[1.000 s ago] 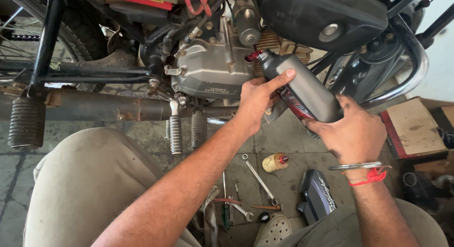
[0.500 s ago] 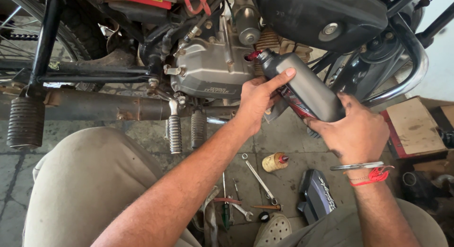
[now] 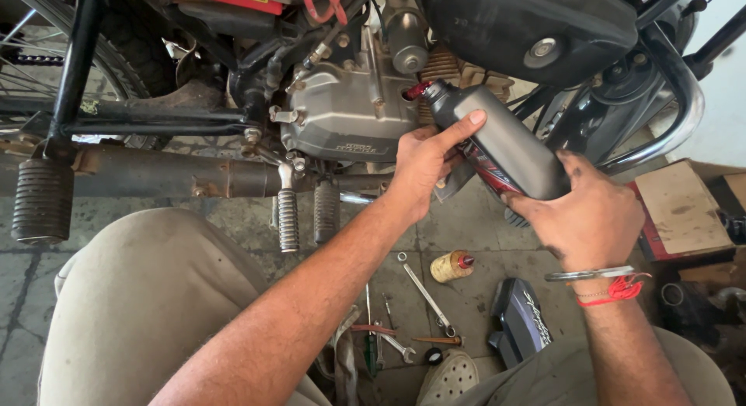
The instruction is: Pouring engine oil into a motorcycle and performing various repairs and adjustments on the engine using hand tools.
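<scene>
A grey oil bottle [image 3: 505, 146] with a red label is tipped, its neck pointing down-left at the motorcycle engine [image 3: 350, 111]. My right hand [image 3: 594, 216] grips the bottle's base from below; it wears a metal bangle and red thread at the wrist. My left hand [image 3: 423, 161] steadies the bottle near its neck, with the forefinger stretched over the top side. The bottle's mouth sits against the engine case beside a red fitting; the opening itself is hidden.
Exhaust pipe [image 3: 155, 177] and footpegs [image 3: 43, 200] run along the left. On the floor lie a spanner [image 3: 426, 293], screwdrivers [image 3: 373, 348], a small yellow bottle [image 3: 452, 266] and a dark side panel [image 3: 522, 320]. A cardboard box [image 3: 684, 212] stands right. My knees frame the bottom.
</scene>
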